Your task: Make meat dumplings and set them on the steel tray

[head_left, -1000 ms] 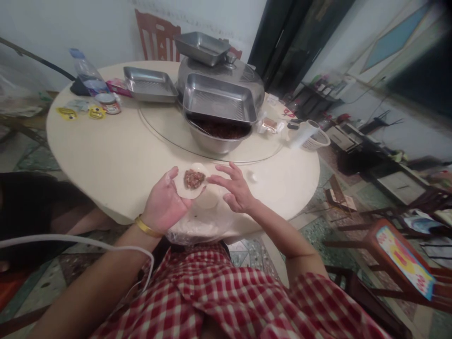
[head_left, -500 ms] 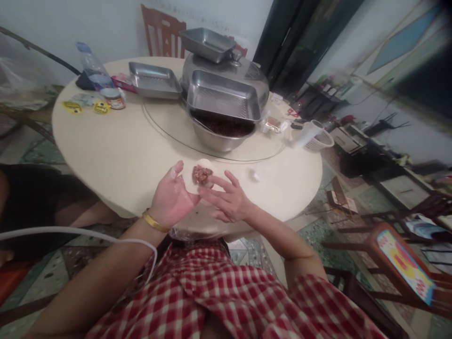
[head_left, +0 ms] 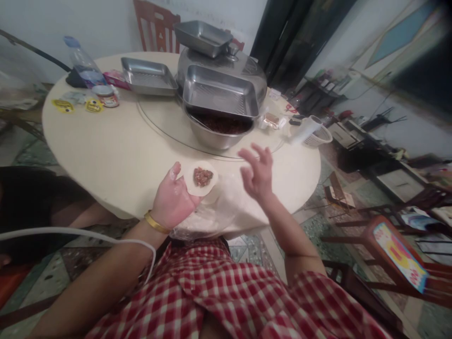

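Note:
My left hand (head_left: 173, 200) cradles a round white dumpling wrapper (head_left: 197, 187) with a lump of minced meat filling (head_left: 202, 176) in its middle, held just over the near edge of the round cream table (head_left: 106, 150). My right hand (head_left: 257, 174) hovers to the right of the wrapper, raised, fingers spread, holding nothing. A steel bowl of dark meat filling (head_left: 219, 129) stands on the turntable beyond both hands. A clear plastic bag of wrappers (head_left: 215, 214) lies at the table edge under my hands.
Steel trays (head_left: 148, 77) (head_left: 217, 92) and a domed steel lid (head_left: 247, 73) crowd the table's centre. A water bottle (head_left: 80, 61), a small jar (head_left: 106, 96) and packets lie at the far left. A white basket (head_left: 319, 136) sits at the right edge. Chairs stand to the right.
My right hand has lifted off the wrapper and moved right and away, its fingers now spread. My left hand still holds the filled wrapper in about the same place.

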A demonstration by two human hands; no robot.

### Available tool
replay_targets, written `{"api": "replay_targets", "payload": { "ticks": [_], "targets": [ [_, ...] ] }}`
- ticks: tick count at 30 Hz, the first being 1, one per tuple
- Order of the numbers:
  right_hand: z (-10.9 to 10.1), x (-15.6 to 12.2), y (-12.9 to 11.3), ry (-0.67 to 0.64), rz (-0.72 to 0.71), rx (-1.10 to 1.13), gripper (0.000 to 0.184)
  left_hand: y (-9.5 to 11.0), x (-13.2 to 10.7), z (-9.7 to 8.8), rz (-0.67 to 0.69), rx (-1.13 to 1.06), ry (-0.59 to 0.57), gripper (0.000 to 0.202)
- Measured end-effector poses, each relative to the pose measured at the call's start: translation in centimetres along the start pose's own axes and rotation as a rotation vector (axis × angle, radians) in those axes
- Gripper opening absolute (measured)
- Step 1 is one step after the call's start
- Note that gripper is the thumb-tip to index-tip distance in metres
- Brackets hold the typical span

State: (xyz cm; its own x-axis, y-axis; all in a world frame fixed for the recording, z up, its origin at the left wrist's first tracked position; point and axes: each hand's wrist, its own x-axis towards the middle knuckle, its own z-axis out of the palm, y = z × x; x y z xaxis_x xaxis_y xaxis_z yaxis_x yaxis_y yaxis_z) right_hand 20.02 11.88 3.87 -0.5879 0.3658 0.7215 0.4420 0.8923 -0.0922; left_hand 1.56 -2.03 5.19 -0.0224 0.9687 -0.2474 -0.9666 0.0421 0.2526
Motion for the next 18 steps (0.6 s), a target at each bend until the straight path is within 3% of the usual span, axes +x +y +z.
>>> {"api": "replay_targets", "payload": {
  "ticks": [3, 6, 9, 13, 16, 18],
  "targets": [
    [-0.6, -0.7, 4.7, -0.053, 0.342, -0.28, 0.049, -0.3, 0.2, -0.1, -0.015, 0.021, 0.015, 0.056],
    [-0.3, -2.3, 7.6, -0.195, 0.416, -0.402, 0.053, -0.7, 0.3, 0.0, -0.027, 0.028, 0.003, 0.054],
    [0.5, -3.5, 8.5, -0.283, 0.41, -0.411, 0.053, -0.9, 0.4, 0.2, -0.02, 0.031, 0.014, 0.053],
    [1.1, -3.9, 9.0, -0.306, 0.431, -0.38, 0.049, -1.0, 0.3, 0.3, -0.019, 0.044, 0.039, 0.052],
    [0.5, -3.4, 9.1, -0.258, 0.459, -0.317, 0.048, -0.9, 0.2, 0.3, -0.038, 0.055, 0.027, 0.053],
    [-0.4, -2.9, 8.3, -0.157, 0.481, -0.225, 0.048, -0.9, 0.2, 0.4, -0.05, 0.072, 0.027, 0.054]
  ]
}}
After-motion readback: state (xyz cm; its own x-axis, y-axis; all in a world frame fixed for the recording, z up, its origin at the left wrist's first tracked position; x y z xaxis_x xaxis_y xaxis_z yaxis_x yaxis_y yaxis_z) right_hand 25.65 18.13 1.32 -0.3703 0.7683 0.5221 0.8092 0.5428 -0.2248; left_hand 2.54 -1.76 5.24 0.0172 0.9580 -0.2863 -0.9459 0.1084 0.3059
